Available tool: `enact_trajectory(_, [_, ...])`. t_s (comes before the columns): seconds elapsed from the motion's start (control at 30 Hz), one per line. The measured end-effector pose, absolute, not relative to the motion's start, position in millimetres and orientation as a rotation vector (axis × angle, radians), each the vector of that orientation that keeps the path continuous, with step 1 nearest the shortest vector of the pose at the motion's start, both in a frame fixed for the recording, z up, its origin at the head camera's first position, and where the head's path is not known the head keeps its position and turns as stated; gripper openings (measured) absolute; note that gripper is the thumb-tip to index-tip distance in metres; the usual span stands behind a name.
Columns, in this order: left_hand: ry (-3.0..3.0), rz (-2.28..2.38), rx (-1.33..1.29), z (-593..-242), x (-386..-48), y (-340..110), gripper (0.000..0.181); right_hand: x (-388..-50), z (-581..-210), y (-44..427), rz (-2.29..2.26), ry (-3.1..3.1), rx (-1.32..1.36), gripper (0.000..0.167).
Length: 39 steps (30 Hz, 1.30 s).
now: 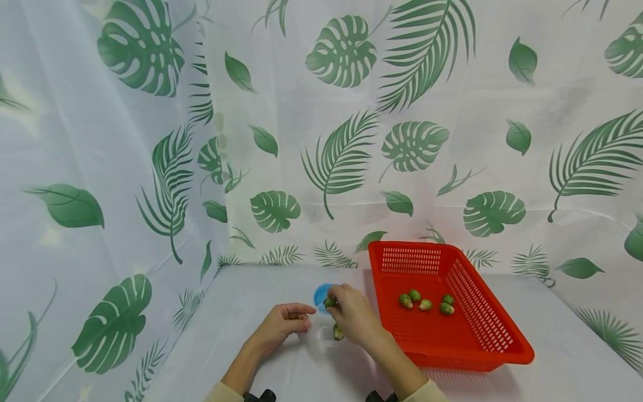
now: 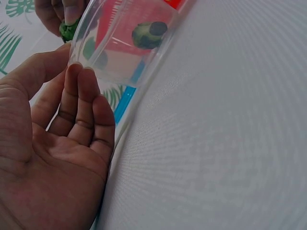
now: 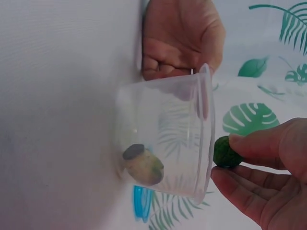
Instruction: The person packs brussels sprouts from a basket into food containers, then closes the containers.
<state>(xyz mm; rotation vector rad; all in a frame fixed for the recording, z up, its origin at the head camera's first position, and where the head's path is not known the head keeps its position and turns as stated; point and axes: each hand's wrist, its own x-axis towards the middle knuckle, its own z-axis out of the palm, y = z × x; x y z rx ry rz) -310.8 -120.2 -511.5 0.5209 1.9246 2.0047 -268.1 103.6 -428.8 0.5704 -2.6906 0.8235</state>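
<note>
A clear plastic cup (image 1: 321,338) stands on the table with a small green sprout (image 3: 146,167) at its bottom. The left hand (image 1: 280,328) is at the cup's left side, its thumb and fingertips holding the rim, as the left wrist view shows. Between thumb and fingers, the right hand (image 1: 358,317) pinches another green sprout (image 3: 226,152) just above the cup's opening. Beyond the cup lies a round blue lid (image 1: 320,292), partly covered by the right hand in the head view.
To the right, a red perforated basket (image 1: 474,362) holds several green sprouts (image 1: 425,305). A white sheet with green leaf prints (image 1: 275,211) hangs behind the table and along its left side. The white tabletop (image 1: 236,290) extends left of the cup.
</note>
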Motion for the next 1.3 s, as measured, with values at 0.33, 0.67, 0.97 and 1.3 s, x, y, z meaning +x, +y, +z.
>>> enact_trajectory(0.33, [1.92,2.014,0.521,-512,-310,-119,0.039,-268,-436,101,0.785,-2.736,0.622,0.019])
enact_trajectory(0.67, [1.939,2.005,0.524,-511,-309,-120,0.043,-271,-445,98,0.796,-2.747,0.634,0.02])
enact_trajectory(0.97, [1.95,2.007,0.52,-510,-309,-119,0.039,-273,-452,96,0.785,-2.756,0.617,0.021])
enact_trajectory(1.3, [1.962,2.0,0.526,-510,-309,-119,0.041,-274,-454,95,0.793,-2.77,0.616,0.021])
